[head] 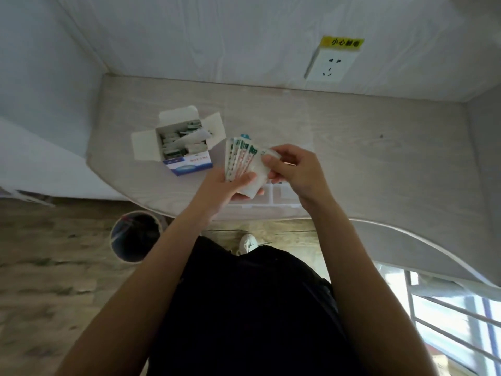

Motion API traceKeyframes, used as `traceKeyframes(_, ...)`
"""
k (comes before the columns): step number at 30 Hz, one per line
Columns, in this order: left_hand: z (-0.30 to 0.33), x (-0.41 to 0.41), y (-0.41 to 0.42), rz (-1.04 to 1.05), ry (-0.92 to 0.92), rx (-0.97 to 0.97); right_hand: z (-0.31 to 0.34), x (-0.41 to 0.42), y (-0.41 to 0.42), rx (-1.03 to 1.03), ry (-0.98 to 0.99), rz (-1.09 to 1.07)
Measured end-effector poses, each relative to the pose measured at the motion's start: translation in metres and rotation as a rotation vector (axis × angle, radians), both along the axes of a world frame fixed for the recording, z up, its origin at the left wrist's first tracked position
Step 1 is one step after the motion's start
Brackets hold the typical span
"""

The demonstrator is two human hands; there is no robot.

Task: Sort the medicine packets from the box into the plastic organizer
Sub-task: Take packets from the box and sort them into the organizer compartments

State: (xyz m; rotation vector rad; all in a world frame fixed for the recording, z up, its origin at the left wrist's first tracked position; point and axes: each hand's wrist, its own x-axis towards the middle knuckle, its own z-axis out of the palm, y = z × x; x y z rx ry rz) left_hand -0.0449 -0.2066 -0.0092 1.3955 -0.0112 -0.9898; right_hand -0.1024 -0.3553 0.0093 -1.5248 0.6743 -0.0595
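Nearest, a wood-look floor carries a round bin (135, 236) at left. Above the pale table's (352, 147) near edge, the left hand (233, 185) grips a fan of packets (242, 156); the right hand (291, 165) pinches the rightmost one. The clear organizer (273, 192) lies under them. Farther left stands the open box (183, 143), packets inside. A socket (330, 66) sits on the far wall.

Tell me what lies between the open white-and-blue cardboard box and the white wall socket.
Only bare pale wood-grain tabletop between box and socket, per the head view.
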Motion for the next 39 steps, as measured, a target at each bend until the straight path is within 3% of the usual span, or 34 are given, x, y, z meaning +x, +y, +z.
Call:
traceKeyframes(16, -0.024, -0.026, 0.028, 0.234, -0.004, 0.162, -0.021, -0.013, 0.011, 0.005, 0.082, 0.091)
traceKeyframes(23, -0.024, -0.027, 0.033, 0.394, -0.039, 0.15, -0.011, -0.016, 0.011, -0.201, -0.158, -0.15)
traceKeyframes(28, -0.02, -0.025, 0.028, 0.473, -0.024, 0.155, -0.014, -0.02, 0.035, -0.174, -0.15, 0.007)
traceKeyframes(34, -0.015, -0.031, 0.019, 0.365, -0.036, 0.094, -0.028, -0.02, 0.041, -0.079, 0.054, -0.002)
traceKeyframes(39, -0.018, -0.034, 0.021, 0.352, -0.051, 0.11, -0.029, -0.018, 0.046, 0.06, 0.071, 0.005)
